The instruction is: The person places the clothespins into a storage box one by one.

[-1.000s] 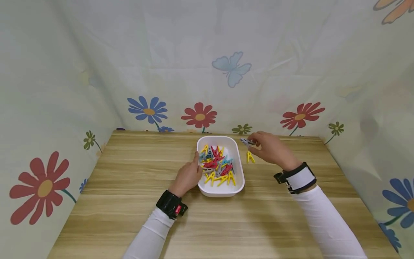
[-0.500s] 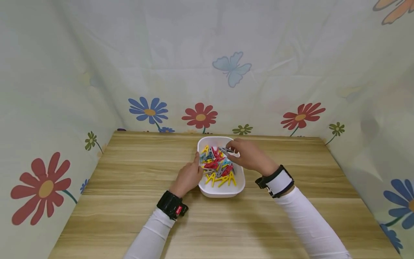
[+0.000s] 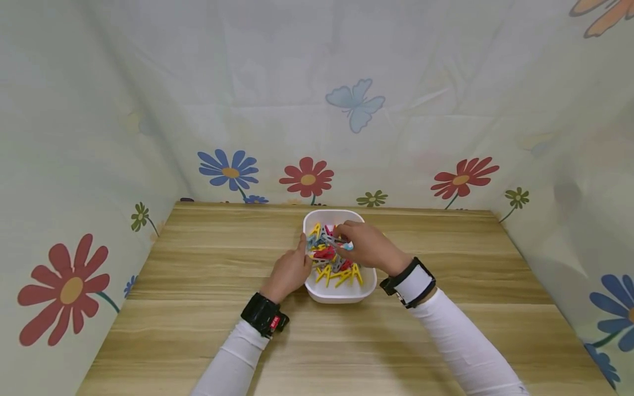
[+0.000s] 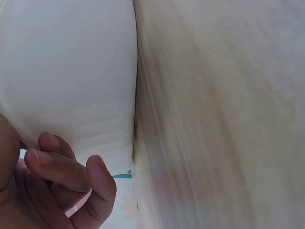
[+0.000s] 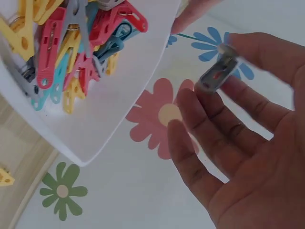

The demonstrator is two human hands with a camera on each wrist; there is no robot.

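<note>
A white plastic bin (image 3: 342, 297) holding several red, yellow, grey and blue clothespins (image 3: 324, 269) stands on the wooden table. My left hand (image 3: 286, 274) grips its left rim; in the left wrist view, the fingers (image 4: 57, 169) of that hand are bent against the outer wall. Over the clothespins, my right hand (image 3: 369, 247) pinches a grey clothespin (image 5: 218, 72) between thumb and fingertips. It hides part of the bin's right side. The right wrist view shows a lone yellow clothespin (image 5: 5, 177) on the table outside the bin, mostly hidden by my right hand in the head view.
The wooden table (image 3: 213, 247) extends on both sides of the bin and in front of it. A white flower-print cloth (image 3: 396, 137) encloses the back and both sides.
My right hand has carried the grey clothespin leftward from beyond the bin's right edge to above the pile inside. My left hand has stayed at the rim.
</note>
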